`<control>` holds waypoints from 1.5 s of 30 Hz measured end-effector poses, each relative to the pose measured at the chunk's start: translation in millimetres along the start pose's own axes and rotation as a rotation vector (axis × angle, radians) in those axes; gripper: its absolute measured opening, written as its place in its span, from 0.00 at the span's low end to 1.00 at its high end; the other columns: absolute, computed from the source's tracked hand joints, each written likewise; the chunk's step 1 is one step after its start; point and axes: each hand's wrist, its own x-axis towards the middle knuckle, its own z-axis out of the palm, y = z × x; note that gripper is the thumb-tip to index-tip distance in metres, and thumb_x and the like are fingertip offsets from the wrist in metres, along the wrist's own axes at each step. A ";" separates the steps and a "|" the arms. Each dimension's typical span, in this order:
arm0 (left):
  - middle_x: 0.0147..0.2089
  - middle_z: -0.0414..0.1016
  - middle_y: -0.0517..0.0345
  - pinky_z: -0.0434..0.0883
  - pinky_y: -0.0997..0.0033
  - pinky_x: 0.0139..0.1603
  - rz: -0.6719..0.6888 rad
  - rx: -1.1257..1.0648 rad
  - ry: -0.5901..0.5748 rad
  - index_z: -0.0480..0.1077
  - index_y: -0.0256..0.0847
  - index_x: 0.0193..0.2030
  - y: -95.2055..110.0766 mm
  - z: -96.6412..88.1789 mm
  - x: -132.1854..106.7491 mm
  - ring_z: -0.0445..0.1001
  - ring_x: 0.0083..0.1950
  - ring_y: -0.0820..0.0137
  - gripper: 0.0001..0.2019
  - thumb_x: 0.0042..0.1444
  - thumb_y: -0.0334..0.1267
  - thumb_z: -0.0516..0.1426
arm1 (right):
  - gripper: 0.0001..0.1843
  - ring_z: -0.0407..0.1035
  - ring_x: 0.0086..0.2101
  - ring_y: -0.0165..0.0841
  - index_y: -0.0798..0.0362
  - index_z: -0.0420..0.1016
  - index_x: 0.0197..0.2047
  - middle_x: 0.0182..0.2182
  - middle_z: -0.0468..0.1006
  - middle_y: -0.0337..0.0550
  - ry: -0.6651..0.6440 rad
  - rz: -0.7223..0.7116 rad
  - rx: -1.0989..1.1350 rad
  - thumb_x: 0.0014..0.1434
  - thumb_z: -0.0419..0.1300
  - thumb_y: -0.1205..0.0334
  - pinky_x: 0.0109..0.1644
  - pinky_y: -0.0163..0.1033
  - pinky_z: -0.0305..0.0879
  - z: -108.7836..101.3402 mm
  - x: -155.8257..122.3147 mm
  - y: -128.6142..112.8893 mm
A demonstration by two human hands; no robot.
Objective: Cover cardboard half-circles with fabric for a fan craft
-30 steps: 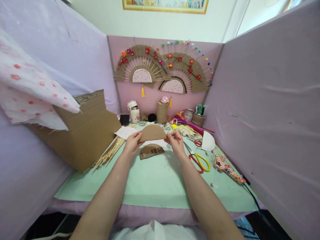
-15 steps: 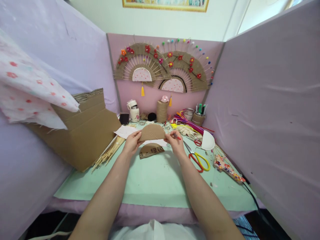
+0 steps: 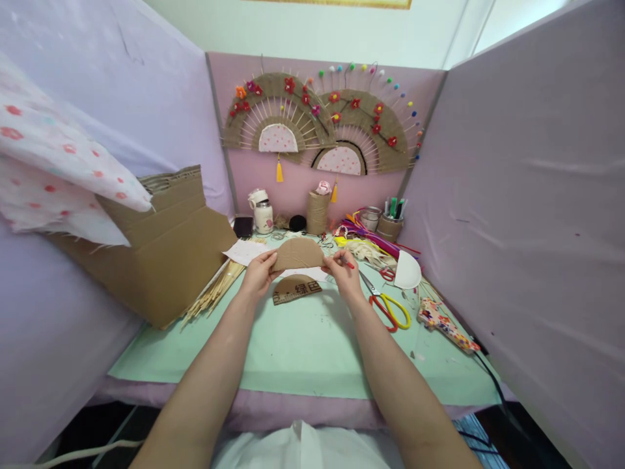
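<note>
Both my hands hold up a brown half-round cardboard piece (image 3: 298, 253) above the green mat (image 3: 303, 345). My left hand (image 3: 258, 273) pinches its left corner. At the right corner my right hand (image 3: 343, 272) pinches it, and a small red pen tip shows among the fingers. Just below it, a second half-round cardboard piece (image 3: 296, 288) with printed characters lies flat on the mat. Sheets of white paper (image 3: 244, 251) lie behind the hands.
A large cardboard box (image 3: 166, 251) with dotted cloth (image 3: 58, 163) stands at the left, a bundle of bamboo sticks (image 3: 215, 293) beside it. Scissors with yellow and red handles (image 3: 390, 306), a white half-disc (image 3: 407, 270), pipe cleaners (image 3: 366, 238), a twine roll (image 3: 317, 213) and a pen cup (image 3: 389, 225) lie right and back. Two decorated fans (image 3: 317, 124) hang on the back panel.
The hands and the cardboard piece stay together with almost no change. The view has tilted slightly downward, so everything sits a little higher in the frame.
</note>
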 end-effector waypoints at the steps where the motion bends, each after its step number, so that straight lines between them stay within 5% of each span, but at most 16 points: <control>1: 0.40 0.79 0.53 0.75 0.73 0.38 0.001 0.002 -0.001 0.76 0.38 0.41 0.0 0.2 -0.1 0.76 0.37 0.73 0.09 0.53 0.33 0.62 | 0.20 0.65 0.26 0.25 0.49 0.61 0.31 0.23 0.63 0.28 0.003 0.003 -0.002 0.43 0.69 0.53 0.39 0.39 0.76 0.1 0.0 -0.2; 16: 0.42 0.79 0.51 0.72 0.72 0.35 0.005 0.146 -0.048 0.76 0.37 0.44 2.9 10.0 -9.8 0.75 0.38 0.68 0.17 0.45 0.38 0.66 | 0.20 0.70 0.26 0.29 0.49 0.60 0.32 0.23 0.69 0.31 0.000 -0.039 -0.114 0.46 0.67 0.50 0.34 0.39 0.73 -4.0 1.0 3.5; 22: 0.38 0.80 0.52 0.67 0.74 0.35 -0.011 0.281 -0.080 0.77 0.37 0.43 -2.1 10.1 -40.7 0.74 0.36 0.67 0.19 0.41 0.36 0.67 | 0.12 0.71 0.35 0.36 0.48 0.61 0.32 0.30 0.76 0.40 0.135 -0.334 -0.586 0.53 0.61 0.55 0.45 0.43 0.64 -35.9 2.7 -11.0; 28: 0.33 0.79 0.55 0.64 0.74 0.31 -0.043 0.610 -0.181 0.77 0.41 0.48 -26.9 -3.6 -91.8 0.73 0.33 0.66 0.20 0.45 0.35 0.65 | 0.13 0.65 0.27 0.36 0.48 0.64 0.29 0.22 0.71 0.36 0.032 -0.119 -0.934 0.44 0.66 0.64 0.37 0.41 0.60 -63.1 -3.9 -17.6; 31: 0.27 0.76 0.59 0.64 0.73 0.32 0.023 0.703 -0.143 0.78 0.43 0.48 -32.4 -10.1 -102.5 0.70 0.29 0.66 0.19 0.47 0.35 0.64 | 0.09 0.68 0.27 0.33 0.49 0.66 0.31 0.27 0.75 0.38 -0.032 -0.145 -0.740 0.55 0.61 0.54 0.36 0.39 0.61 -53.0 -23.5 -22.4; 34: 0.27 0.75 0.61 0.65 0.71 0.36 0.094 0.847 -0.112 0.76 0.44 0.51 -33.4 -15.9 -106.5 0.70 0.30 0.65 0.19 0.49 0.34 0.62 | 0.16 0.70 0.26 0.30 0.47 0.68 0.44 0.34 0.78 0.40 -0.166 -0.099 -0.459 0.64 0.50 0.45 0.33 0.36 0.63 -41.4 -56.2 -30.5; 36: 0.32 0.77 0.58 0.66 0.68 0.42 0.168 0.924 -0.084 0.76 0.45 0.51 -35.1 -19.6 -108.5 0.71 0.34 0.63 0.20 0.49 0.33 0.62 | 0.21 0.68 0.24 0.30 0.47 0.69 0.50 0.33 0.76 0.39 -0.221 -0.039 -0.402 0.64 0.49 0.43 0.29 0.35 0.61 -40.2 -79.5 -33.6; 40: 0.49 0.75 0.48 0.62 0.58 0.58 0.446 1.118 -0.051 0.75 0.43 0.51 -41.0 -22.7 -115.4 0.70 0.52 0.55 0.18 0.52 0.33 0.60 | 0.20 0.65 0.27 0.30 0.49 0.76 0.42 0.29 0.71 0.39 -0.194 0.043 -0.451 0.65 0.50 0.45 0.30 0.35 0.60 -52.5 -111.3 -29.9; 45: 0.57 0.72 0.50 0.62 0.53 0.59 0.629 1.351 -0.384 0.73 0.43 0.49 -44.2 -8.7 -133.0 0.67 0.59 0.59 0.12 0.61 0.34 0.53 | 0.13 0.63 0.25 0.30 0.51 0.75 0.40 0.25 0.72 0.37 -0.186 0.185 -0.517 0.60 0.58 0.51 0.28 0.34 0.58 -61.7 -121.4 -20.4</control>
